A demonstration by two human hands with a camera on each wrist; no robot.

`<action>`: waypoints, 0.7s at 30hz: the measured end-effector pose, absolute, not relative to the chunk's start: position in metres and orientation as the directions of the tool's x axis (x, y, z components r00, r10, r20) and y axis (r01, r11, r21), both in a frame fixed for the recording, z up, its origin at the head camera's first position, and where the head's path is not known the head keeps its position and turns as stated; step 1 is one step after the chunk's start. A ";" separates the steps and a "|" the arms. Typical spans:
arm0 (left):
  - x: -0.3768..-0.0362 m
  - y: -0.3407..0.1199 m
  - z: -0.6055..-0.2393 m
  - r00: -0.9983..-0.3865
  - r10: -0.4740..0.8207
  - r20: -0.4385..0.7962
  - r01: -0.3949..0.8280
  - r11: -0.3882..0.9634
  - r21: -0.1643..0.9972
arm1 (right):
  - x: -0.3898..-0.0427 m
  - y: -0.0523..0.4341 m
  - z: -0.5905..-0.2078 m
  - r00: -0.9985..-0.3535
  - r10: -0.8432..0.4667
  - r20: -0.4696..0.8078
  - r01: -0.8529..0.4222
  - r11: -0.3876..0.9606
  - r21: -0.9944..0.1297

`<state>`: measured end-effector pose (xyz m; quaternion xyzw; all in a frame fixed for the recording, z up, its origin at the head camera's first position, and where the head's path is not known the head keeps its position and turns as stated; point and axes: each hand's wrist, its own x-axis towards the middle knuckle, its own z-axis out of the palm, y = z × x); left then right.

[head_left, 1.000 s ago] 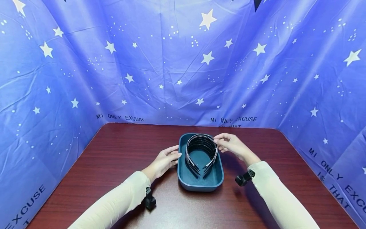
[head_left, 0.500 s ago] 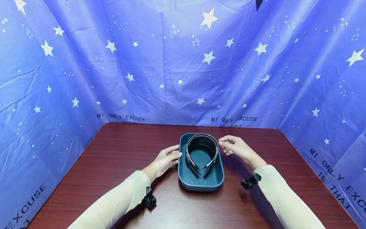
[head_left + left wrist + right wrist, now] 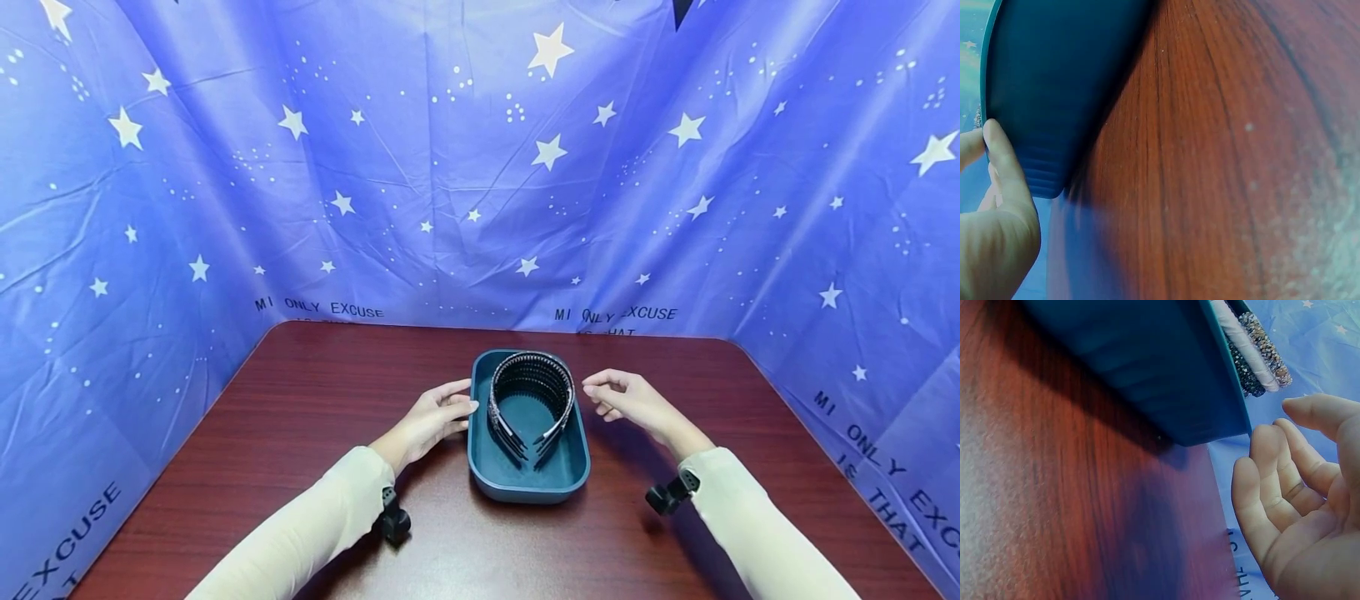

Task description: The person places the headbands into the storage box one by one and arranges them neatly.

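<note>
A dark teal plastic bin sits on the table, seen in the head view near the middle. In it stands a nested stack of several headbands, black and toothed inside, their ends toward the near side. Glittery and pale wrapped headbands show above the rim in the right wrist view. My left hand holds the bin's left rim, thumb tip at the edge and fingers along the outer wall. My right hand hovers just right of the bin, fingers loosely bent and holding nothing.
The dark red wood-grain table extends around the bin on all sides. A blue star-printed cloth hangs behind and at both sides. A small black camera is strapped at each cuff.
My right hand has let go of the headbands' right side and moved right and toward me, away from the bin. My left hand and the headbands stay in place.
</note>
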<state>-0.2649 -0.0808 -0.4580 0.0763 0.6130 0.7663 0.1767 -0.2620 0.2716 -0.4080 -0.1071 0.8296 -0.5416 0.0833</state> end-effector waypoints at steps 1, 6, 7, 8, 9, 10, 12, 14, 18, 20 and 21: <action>-0.265 -0.081 -0.458 -0.925 0.367 -0.099 -0.176 -0.183 0.967 | -0.261 0.272 -0.409 -0.963 -0.268 -0.023 -0.087 0.393 -0.915; -0.265 -0.081 -0.460 -0.923 0.370 -0.102 -0.172 -0.162 0.972 | -0.255 0.276 -0.414 -0.963 -0.266 -0.032 -0.081 0.405 -0.911; -0.265 -0.081 -0.461 -0.923 0.371 -0.102 -0.171 -0.159 0.972 | -0.254 0.277 -0.414 -0.963 -0.268 -0.032 -0.084 0.411 -0.908; -0.265 -0.081 -0.461 -0.923 0.372 -0.097 -0.164 -0.154 0.974 | -0.252 0.277 -0.415 -0.962 -0.270 -0.031 -0.087 0.415 -0.906; -0.265 -0.082 -0.461 -0.923 0.371 -0.097 -0.164 -0.152 0.975 | -0.251 0.278 -0.416 -0.962 -0.272 -0.029 -0.092 0.419 -0.903; -0.265 -0.082 -0.461 -0.923 0.372 -0.097 -0.162 -0.149 0.975 | -0.249 0.279 -0.417 -0.962 -0.272 -0.027 -0.095 0.426 -0.900; -0.266 -0.083 -0.460 -0.922 0.374 -0.098 -0.163 -0.144 0.976 | -0.247 0.281 -0.419 -0.961 -0.274 -0.021 -0.107 0.443 -0.890; -0.266 -0.085 -0.458 -0.920 0.380 -0.099 -0.160 -0.130 0.979 | -0.246 0.283 -0.421 -0.962 -0.275 -0.009 -0.124 0.461 -0.878; -0.267 -0.088 -0.455 -0.910 0.403 -0.099 -0.142 -0.078 0.987 | -0.242 0.286 -0.420 -0.964 -0.262 0.036 -0.173 0.525 -0.833; -0.267 -0.090 -0.455 -0.905 0.415 -0.094 -0.123 -0.045 0.991 | -0.240 0.288 -0.421 -0.966 -0.252 0.057 -0.195 0.568 -0.800; -0.267 -0.092 -0.455 -0.904 0.419 -0.091 -0.115 -0.033 0.993 | -0.240 0.289 -0.422 -0.966 -0.248 0.071 -0.209 0.590 -0.780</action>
